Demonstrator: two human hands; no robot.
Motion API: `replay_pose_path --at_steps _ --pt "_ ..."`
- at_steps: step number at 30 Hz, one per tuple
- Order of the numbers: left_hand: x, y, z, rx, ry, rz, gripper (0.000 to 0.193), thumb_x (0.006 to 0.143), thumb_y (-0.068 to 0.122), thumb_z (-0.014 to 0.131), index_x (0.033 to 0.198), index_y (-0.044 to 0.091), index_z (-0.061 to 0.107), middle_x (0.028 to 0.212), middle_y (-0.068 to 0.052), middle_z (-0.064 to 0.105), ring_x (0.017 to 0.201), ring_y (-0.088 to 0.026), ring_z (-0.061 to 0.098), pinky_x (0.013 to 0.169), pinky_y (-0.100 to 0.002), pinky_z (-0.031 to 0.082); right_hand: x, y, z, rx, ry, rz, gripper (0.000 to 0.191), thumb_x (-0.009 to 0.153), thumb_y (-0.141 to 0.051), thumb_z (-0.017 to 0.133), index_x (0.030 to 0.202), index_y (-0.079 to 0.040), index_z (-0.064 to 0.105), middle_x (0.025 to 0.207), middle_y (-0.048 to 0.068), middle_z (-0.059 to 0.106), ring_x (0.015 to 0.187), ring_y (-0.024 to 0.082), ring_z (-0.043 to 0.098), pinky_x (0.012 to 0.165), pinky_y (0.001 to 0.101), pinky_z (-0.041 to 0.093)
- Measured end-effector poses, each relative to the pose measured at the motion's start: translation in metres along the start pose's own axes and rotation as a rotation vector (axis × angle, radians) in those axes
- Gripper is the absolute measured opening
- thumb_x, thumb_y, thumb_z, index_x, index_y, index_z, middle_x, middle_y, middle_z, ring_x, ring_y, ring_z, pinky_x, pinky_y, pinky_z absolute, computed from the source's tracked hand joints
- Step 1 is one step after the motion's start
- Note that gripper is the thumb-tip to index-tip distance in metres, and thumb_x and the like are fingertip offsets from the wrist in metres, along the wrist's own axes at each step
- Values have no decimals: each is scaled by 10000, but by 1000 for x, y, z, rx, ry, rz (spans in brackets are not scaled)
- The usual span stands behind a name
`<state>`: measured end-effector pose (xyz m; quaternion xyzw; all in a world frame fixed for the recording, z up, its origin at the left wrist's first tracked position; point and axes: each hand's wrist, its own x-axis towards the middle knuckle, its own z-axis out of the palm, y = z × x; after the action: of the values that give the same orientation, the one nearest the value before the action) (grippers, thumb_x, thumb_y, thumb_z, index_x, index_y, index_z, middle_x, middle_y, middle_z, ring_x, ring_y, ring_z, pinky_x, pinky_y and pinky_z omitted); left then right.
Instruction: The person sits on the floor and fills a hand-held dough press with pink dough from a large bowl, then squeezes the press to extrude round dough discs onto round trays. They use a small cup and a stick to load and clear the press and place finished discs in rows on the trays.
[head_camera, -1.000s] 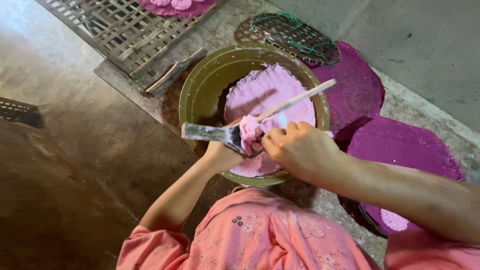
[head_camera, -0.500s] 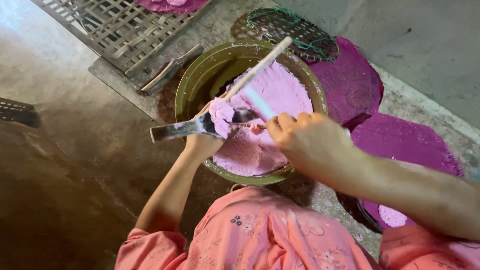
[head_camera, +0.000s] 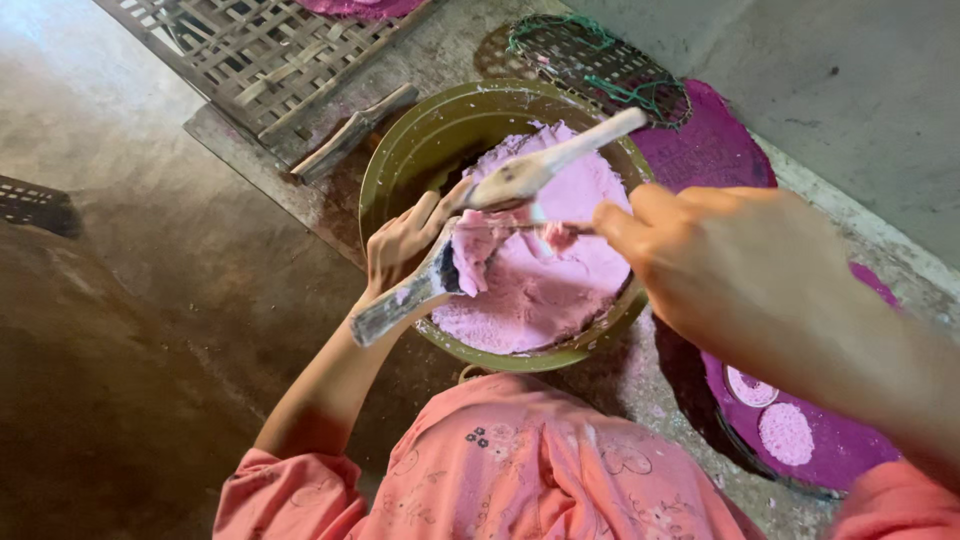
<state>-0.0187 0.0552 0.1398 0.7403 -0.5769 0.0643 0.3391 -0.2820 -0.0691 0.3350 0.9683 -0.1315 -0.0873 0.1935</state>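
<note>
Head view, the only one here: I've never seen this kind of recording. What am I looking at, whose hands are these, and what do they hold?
No machine here: a camera on a person's head looks down at their own bare hands and pink-clothed lap. The left hand grips a flat scoop loaded with a lump of pink paste. The right hand holds a thin stick against that lump. Below sits a green basin of pink paste, with a pale wooden paddle across it. Around lie a woven bamboo rack, a wire mesh and purple round trays.
</note>
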Motion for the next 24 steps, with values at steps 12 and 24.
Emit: replay_pose_path --at_steps 12,24 --pt "-12 28 10 -400 43 104 558 774 291 746 1286 123 600 1120 -103 657 891 -275 691 752 -362 587 58 -63 -17 41 63 -250 156 828 -162 639 958 -77 654 835 92 702 678 237 731 589 353 575" --pt "-1 14 -9 -154 3 8 575 804 325 819 1318 151 628 1234 -91 676 962 -287 692 785 -390 577 38 -23 -23 193 -58 -67 289 851 -119 581 1121 -144 681 893 88 692 630 286 727 471 421 564"
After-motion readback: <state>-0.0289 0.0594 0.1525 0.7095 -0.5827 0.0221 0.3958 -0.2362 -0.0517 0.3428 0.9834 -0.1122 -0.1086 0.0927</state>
